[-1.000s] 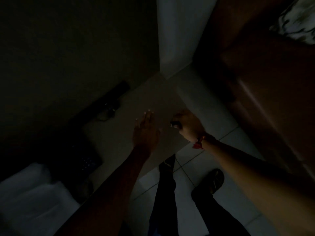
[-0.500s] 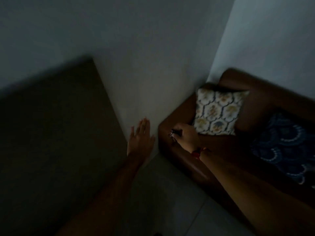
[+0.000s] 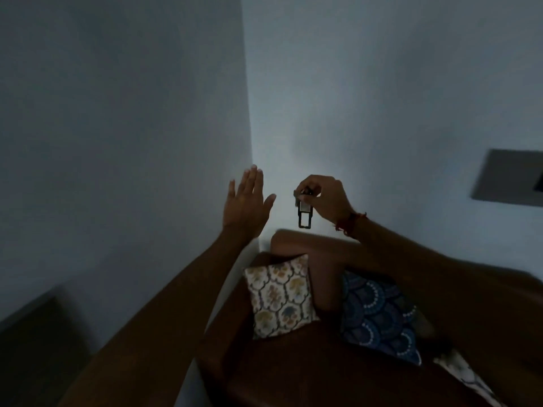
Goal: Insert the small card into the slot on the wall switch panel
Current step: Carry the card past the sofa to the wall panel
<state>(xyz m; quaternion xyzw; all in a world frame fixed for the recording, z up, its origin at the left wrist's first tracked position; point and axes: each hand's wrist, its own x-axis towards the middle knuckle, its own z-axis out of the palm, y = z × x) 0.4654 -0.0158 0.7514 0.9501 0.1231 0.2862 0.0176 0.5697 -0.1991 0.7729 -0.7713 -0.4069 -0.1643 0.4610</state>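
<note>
Fingers [image 3: 305, 190] of the right hand [image 3: 326, 198] pinch the small card [image 3: 304, 211] hanging below, ready for the wall switch panel [image 3: 508, 177] far right; left hand [image 3: 245, 205] spread, empty.

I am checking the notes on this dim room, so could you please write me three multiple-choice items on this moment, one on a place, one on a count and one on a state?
1. Where on the wall is the dark panel?
A. At the right edge of the view, to the right of the right hand
B. Left of the left hand
C. Straight below the sofa

2. How many cushions show wholly on the sofa?
A. None
B. Two
C. Five

3. What is the left hand doing?
A. Gripping a cushion
B. Raised open, holding nothing
C. Pinching the card

Answers:
1 A: the panel sits far right, beyond the right hand.
2 B: a pale patterned cushion and a blue patterned cushion lie there.
3 B: its fingers are spread, and the right hand pinches the small card.
</note>
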